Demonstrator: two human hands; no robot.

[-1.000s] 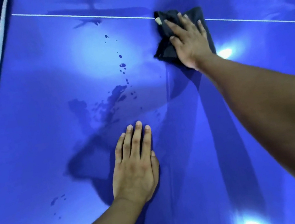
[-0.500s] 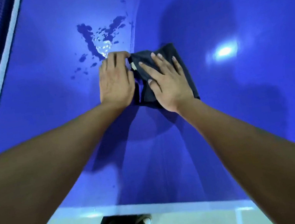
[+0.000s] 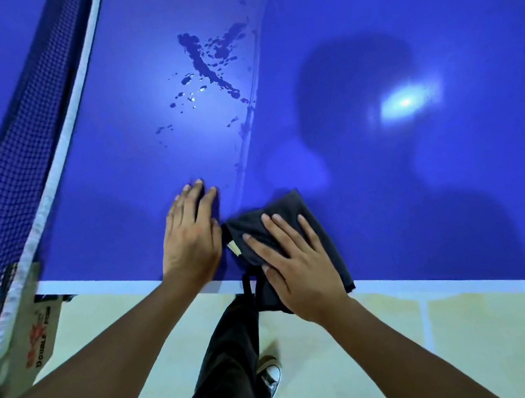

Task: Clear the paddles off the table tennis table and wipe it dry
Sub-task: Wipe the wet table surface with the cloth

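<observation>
The net post (image 3: 29, 328) at the left edge carries red and black print, part of it reading "Double"; the rest is too blurred to read. The right hand (image 3: 300, 265) lies flat on the dark cloth (image 3: 293, 207), fingers (image 3: 286, 233) spread and straight, pressing it at the near edge of the blue table (image 3: 429, 205), one corner hanging over the white border. The cloth's long axis runs away from the person, tilted slightly left. The left hand (image 3: 192, 242) rests palm-down just beside it, fingers together, gripping nothing. Water drops (image 3: 211, 65) lie farther in, near the net (image 3: 5, 165).
</observation>
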